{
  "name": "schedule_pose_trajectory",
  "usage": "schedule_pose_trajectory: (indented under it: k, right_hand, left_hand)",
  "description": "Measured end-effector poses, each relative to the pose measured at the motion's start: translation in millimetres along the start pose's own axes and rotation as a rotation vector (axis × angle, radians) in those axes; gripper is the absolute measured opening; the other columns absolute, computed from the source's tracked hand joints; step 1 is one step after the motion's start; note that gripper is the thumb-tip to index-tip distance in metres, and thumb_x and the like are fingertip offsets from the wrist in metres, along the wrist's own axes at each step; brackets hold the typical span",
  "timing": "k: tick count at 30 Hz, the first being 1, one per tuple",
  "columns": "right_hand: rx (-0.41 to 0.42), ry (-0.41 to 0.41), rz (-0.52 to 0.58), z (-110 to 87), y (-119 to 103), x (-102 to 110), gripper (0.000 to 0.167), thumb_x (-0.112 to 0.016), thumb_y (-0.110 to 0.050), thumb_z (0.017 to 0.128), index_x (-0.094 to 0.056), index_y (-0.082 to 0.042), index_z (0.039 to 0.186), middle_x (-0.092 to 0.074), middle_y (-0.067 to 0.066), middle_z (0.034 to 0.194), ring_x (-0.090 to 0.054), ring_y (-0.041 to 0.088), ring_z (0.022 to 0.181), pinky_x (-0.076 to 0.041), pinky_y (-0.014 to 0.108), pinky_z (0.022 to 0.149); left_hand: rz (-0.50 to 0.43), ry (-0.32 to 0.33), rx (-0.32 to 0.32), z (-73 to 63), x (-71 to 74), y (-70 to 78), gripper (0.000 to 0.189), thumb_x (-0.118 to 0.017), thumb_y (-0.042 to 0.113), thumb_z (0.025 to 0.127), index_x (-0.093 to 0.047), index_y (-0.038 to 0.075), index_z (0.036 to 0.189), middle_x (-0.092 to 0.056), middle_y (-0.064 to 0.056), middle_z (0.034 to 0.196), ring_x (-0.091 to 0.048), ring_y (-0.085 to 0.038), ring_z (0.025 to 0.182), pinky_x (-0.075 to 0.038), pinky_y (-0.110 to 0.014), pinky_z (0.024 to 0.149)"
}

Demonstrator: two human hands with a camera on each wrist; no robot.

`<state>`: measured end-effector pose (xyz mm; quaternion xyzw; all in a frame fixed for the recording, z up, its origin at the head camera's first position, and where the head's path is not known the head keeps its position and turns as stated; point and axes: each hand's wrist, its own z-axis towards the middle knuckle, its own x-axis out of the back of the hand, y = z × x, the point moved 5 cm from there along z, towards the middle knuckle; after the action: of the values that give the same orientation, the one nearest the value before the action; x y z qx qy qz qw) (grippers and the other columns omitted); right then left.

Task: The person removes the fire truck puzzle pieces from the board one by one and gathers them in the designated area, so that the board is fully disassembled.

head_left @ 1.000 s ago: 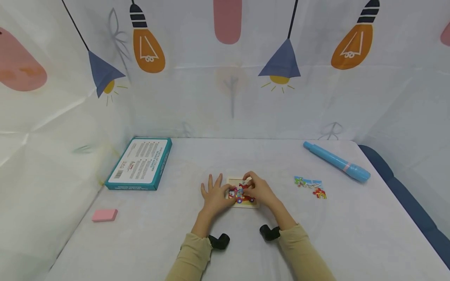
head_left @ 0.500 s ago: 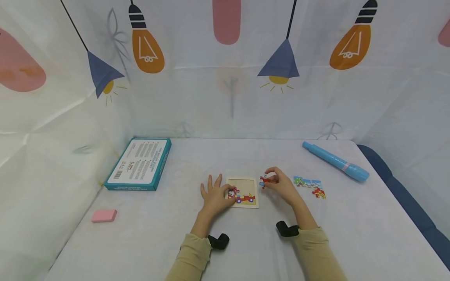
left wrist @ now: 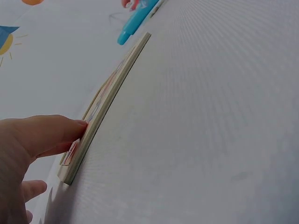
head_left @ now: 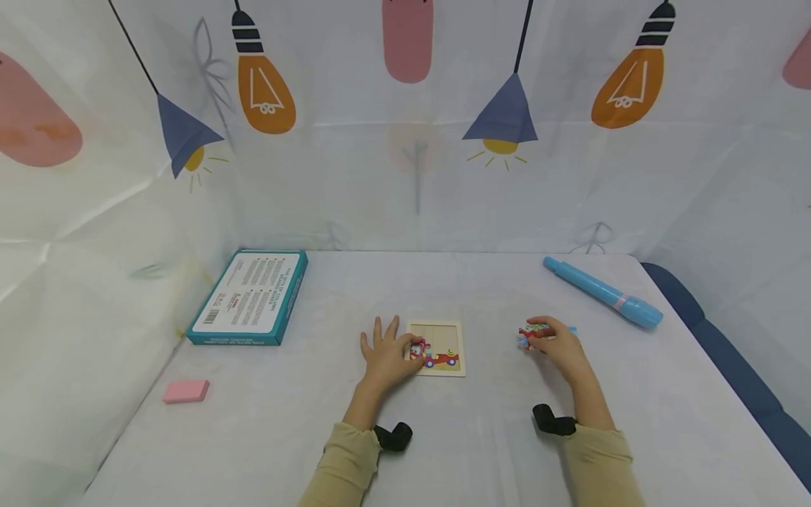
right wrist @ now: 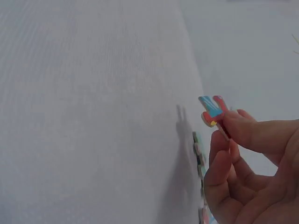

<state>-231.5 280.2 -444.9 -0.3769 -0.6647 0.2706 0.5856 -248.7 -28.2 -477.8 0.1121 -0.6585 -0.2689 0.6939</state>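
A small wooden puzzle tray (head_left: 461, 345) sits on the table with a red vehicle picture (head_left: 443, 359) along its lower part; its upper part shows bare wood. My left hand (head_left: 388, 360) has thumb and forefinger around a puzzle piece (head_left: 416, 348) at the tray's left end, other fingers spread. In the left wrist view, the thumb (left wrist: 60, 130) lies at the tray's edge. My right hand (head_left: 560, 352) pinches a red and blue jigsaw piece (right wrist: 214, 109) between thumb and fingers, above the table. Other joined jigsaw pieces (right wrist: 200, 158) lie behind, partly hidden by this hand.
A teal-edged box (head_left: 250, 296) lies at the back left, with a pink block (head_left: 186, 391) nearer the front. At the back right is a light blue tube-shaped pen (head_left: 602, 290). A printed white curtain (head_left: 355, 176) hangs behind the table.
My right hand has lifted the jigsaw piece out of the tray and carried it right, to the loose pieces. The left hand has stayed at the tray.
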Motion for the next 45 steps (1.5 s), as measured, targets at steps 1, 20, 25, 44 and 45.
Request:
schedule_pose_trajectory:
  k: [1,20,25,44,45]
  right_hand:
    - [-0.015,0.009,-0.019,-1.2,3.3,2.3,0.042,-0.057,-0.01,0.089,-0.047,0.001,0.128,-0.051,0.027,0.112,-0.052,0.025,0.087,-0.044,0.027,0.065]
    - [-0.078,0.206,-0.292,-9.7,24.5,23.7,0.037,-0.06,-0.009,0.083,-0.054,0.009,0.114,-0.058,0.022,0.091,-0.053,0.032,0.081,-0.039,0.036,0.064]
    - [-0.02,0.236,-0.196,-7.9,8.1,13.3,0.033,-0.059,-0.009,0.086,-0.053,0.005,0.116,-0.057,0.019,0.093,-0.056,0.028,0.079,-0.041,0.028,0.059]
    - [0.308,-0.055,-0.241,3.8,-86.4,-125.4,0.026,-0.068,-0.009,0.079,-0.065,-0.007,0.105,-0.061,0.007,0.092,-0.056,0.023,0.087,-0.047,0.04,0.076]
    - [0.322,-0.072,-0.268,3.9,-89.1,-131.3,0.027,-0.068,-0.01,0.079,-0.065,-0.008,0.106,-0.061,0.007,0.092,-0.057,0.023,0.086,-0.047,0.039,0.075]
  left_hand:
    - [0.001,-0.001,0.002,0.1,-0.3,-0.6,0.037,-0.07,0.039,0.071,-0.069,0.025,0.105,-0.035,-0.014,0.145,-0.011,-0.044,0.137,-0.004,-0.068,0.1]
    - [0.003,-0.008,-0.006,-0.1,-2.3,-2.1,0.039,-0.07,0.04,0.071,-0.067,0.026,0.107,-0.035,-0.014,0.146,-0.011,-0.045,0.137,-0.004,-0.069,0.1]
    - [-0.004,-0.013,-0.014,0.0,-0.7,-0.7,0.042,-0.069,0.04,0.072,-0.065,0.025,0.111,-0.035,-0.014,0.145,-0.012,-0.045,0.137,-0.004,-0.069,0.099]
    - [0.025,-0.048,0.018,-5.2,6.9,-15.6,0.064,-0.066,0.046,0.075,-0.053,0.019,0.131,-0.032,-0.016,0.147,-0.011,-0.045,0.137,-0.002,-0.066,0.102]
    - [0.028,-0.045,0.018,-5.7,6.7,-16.3,0.063,-0.066,0.046,0.075,-0.053,0.019,0.131,-0.032,-0.016,0.147,-0.011,-0.045,0.137,-0.001,-0.066,0.103]
